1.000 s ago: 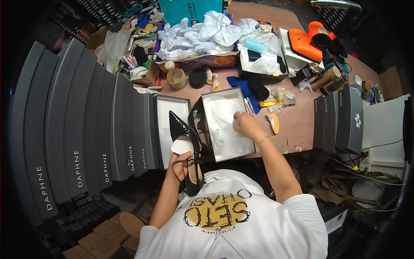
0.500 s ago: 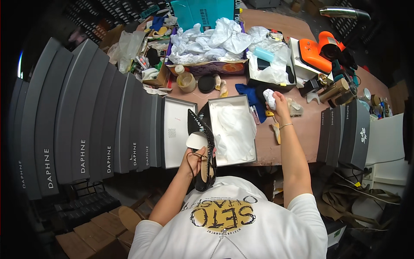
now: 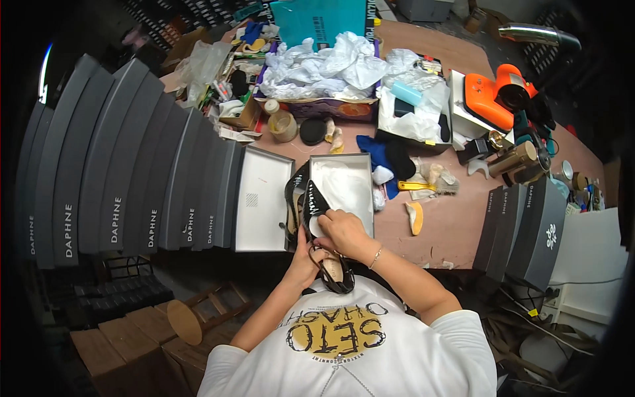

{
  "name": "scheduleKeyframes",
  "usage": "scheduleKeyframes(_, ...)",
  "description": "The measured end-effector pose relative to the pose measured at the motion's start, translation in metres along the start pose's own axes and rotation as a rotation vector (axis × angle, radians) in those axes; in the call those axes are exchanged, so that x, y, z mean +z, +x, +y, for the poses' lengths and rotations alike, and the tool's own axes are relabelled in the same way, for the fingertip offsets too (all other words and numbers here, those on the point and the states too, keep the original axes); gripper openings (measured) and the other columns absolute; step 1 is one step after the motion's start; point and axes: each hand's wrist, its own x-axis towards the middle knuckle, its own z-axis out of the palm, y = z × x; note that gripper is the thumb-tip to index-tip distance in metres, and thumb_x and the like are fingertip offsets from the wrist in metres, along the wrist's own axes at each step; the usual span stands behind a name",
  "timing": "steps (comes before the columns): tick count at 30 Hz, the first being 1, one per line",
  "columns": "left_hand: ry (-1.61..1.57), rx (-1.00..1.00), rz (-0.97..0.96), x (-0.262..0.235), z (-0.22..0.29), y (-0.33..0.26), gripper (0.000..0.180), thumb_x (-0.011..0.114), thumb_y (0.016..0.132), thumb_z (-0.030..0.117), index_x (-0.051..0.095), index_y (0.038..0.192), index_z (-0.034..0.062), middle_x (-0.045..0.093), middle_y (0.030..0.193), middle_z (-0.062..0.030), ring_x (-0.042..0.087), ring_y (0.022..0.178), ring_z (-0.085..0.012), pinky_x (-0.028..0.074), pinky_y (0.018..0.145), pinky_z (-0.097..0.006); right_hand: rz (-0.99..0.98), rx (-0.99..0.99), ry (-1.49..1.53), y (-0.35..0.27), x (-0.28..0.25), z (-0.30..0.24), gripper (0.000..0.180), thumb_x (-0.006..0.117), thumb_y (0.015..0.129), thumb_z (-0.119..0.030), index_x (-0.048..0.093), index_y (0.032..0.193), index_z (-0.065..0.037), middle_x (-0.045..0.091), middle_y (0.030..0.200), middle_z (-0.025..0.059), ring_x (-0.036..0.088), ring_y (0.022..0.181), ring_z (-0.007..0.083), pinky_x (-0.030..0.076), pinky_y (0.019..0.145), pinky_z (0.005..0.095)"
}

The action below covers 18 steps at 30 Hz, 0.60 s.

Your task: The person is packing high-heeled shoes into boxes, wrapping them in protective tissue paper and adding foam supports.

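Observation:
A black pointed shoe [image 3: 336,274] with glossy decoration and a thin strap is held over my lap, toe pointing away from me. My left hand [image 3: 303,264] is closed around its left side. My right hand [image 3: 347,231] reaches across to the shoe's opening, fingers closed on a white rounded card [image 3: 316,227] there; its fingertips are partly hidden. A second black shoe [image 3: 294,198] rests just behind, partly covered by the first. Beyond the hands lies an open grey shoe box [image 3: 372,198] lined with white tissue paper [image 3: 337,182], its lid [image 3: 261,205] to the left.
Shoe boxes [image 3: 132,165] line the left; more [image 3: 536,228] stand at right. Two white paper wads [image 3: 381,175] [image 3: 378,198], a blue cloth [image 3: 370,151] and a yellow-handled brush [image 3: 423,187] lie right of the box. Behind are a tissue-filled carton [image 3: 324,106], a bottle [image 3: 283,126] and an orange device [image 3: 486,99].
My right hand has left the table's right side, where it held a white paper wad, and come to the shoe. White wads now lie beside the box. The second shoe shows more.

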Motion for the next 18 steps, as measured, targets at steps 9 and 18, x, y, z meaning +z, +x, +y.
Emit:
scheduleKeyframes(9,0.11,-0.068,-0.037,-0.006,0.02,0.015,0.096,0.052,0.078,-0.005,-0.008,0.15,0.0156,0.037,0.132,-0.0168,0.048,0.117,-0.0239,0.047,0.095,-0.036,-0.006,-0.01,-0.282,0.014,0.018,-0.003,0.026,0.07,0.068,-0.022,0.061,0.09,-0.012,0.056,0.083,0.0039,0.06,0.077,0.0206,0.045,0.066,0.0344)
scheduleKeyframes(18,0.138,-0.131,-0.097,-0.03,0.04,0.032,0.093,0.049,0.078,-0.007,-0.004,0.151,0.0122,0.046,0.117,-0.0103,0.052,0.1,-0.0173,0.047,0.087,-0.028,0.243,0.337,-0.146,0.009,0.031,-0.011,0.017,0.072,0.073,-0.016,0.063,0.084,-0.007,0.059,0.085,0.0073,0.058,0.082,0.0282,0.046,0.07,0.0393)
